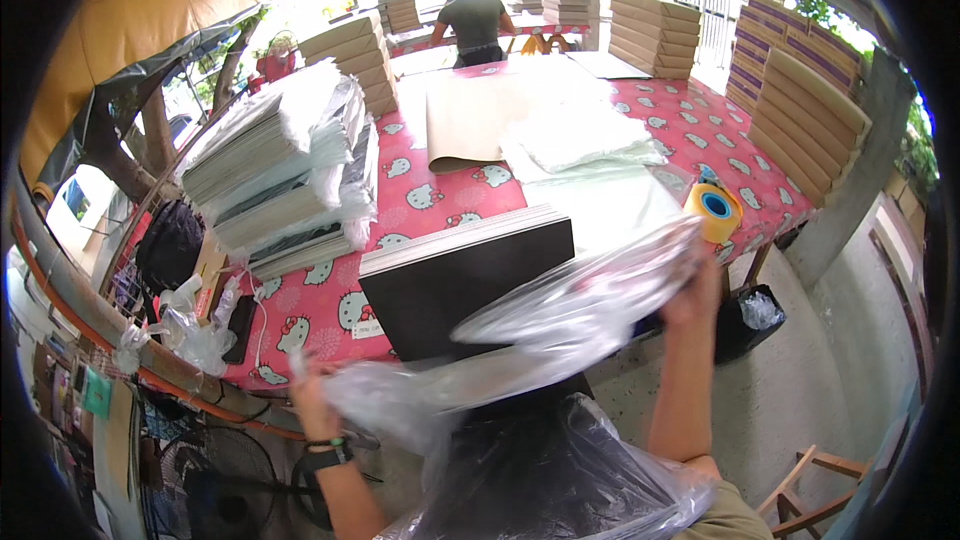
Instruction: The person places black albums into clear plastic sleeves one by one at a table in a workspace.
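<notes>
A clear plastic sheet (590,305) stretches between my two hands, somewhat blurred. My left hand (314,402), with dark bands at the wrist, is closed on its left end. My right hand (693,290) grips the bunched right end, near the yellow tape roll (716,204). Behind the plastic, a stack of white-edged sheets with a black front (470,280) stands tilted at the table's near edge. More clear plastic (580,470) drapes over something dark right in front of me. The fingertips of both hands are partly hidden by the plastic.
The table has a pink patterned cover (420,195). Plastic-wrapped stacks (270,170) rise at the left; brown paper-wrapped packs (810,130) stand at the right. A brown sheet (465,120) and white plastic packs (585,140) lie mid-table. Another person (475,20) is at the far table.
</notes>
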Available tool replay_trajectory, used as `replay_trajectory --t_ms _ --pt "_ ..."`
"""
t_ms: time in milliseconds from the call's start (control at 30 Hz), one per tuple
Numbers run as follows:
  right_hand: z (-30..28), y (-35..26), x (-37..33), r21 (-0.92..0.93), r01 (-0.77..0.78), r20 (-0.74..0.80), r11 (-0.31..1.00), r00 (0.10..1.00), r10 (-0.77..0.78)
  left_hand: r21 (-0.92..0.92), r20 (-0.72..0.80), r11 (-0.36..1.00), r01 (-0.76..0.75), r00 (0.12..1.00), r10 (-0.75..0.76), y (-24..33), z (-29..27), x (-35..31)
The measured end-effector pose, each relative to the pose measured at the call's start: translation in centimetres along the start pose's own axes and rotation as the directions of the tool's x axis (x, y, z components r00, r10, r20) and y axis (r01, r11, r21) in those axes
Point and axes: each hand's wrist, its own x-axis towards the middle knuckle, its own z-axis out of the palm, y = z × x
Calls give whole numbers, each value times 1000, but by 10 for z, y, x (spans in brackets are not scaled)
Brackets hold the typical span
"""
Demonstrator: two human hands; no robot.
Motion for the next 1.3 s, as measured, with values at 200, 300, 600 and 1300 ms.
replay_trajectory --t_ms 200,300,600,1300 --pt "30 48 -37 -800 183 472 572 779 412 82 298 923 -377 893 338 88 60 -45" --pt "42 96 -61 -743 483 668 463 491 559 112 776 900 -421 603 185 68 124 -75" --pt "6 81 -55 -894 52 422 445 -240 874 -506 719 683 526 695 -2 31 55 -63" --pt "-57 77 -42 -875 20 468 483 -219 856 -693 439 551 465 878 -189 34 84 -64"
